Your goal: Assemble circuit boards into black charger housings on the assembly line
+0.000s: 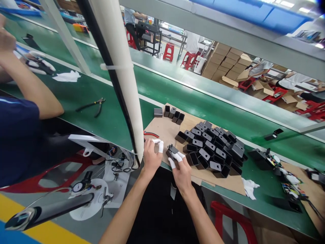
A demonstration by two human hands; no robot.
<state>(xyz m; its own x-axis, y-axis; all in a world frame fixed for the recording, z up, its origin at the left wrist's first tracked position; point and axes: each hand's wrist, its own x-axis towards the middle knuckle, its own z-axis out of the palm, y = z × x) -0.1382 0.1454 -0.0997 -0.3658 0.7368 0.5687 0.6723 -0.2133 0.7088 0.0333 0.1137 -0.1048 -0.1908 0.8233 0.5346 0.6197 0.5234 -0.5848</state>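
Observation:
My right hand (181, 169), with white finger cots, holds a small black plastic housing (172, 150) over the near edge of the cardboard. A flat piece with small prongs shows at the top of that housing. To its left, my left hand (152, 154) also wears white finger cots; its fingers are curled together, and whatever they may hold is too small to make out. Red-handled pliers (151, 134) lie just beyond the left hand. Right of my right hand, many black rectangular cases (209, 145) stand crowded together, some showing open ends and others grey end faces.
Several cases (177, 116) stand at the cardboard's (165, 127) far edge. A white pole (122, 67) rises close on my left. Cutters (95, 105) lie on the green bench, near a co-worker's arm (38, 84). Circuit parts (291, 183) and a white cloth (250, 187) are at right.

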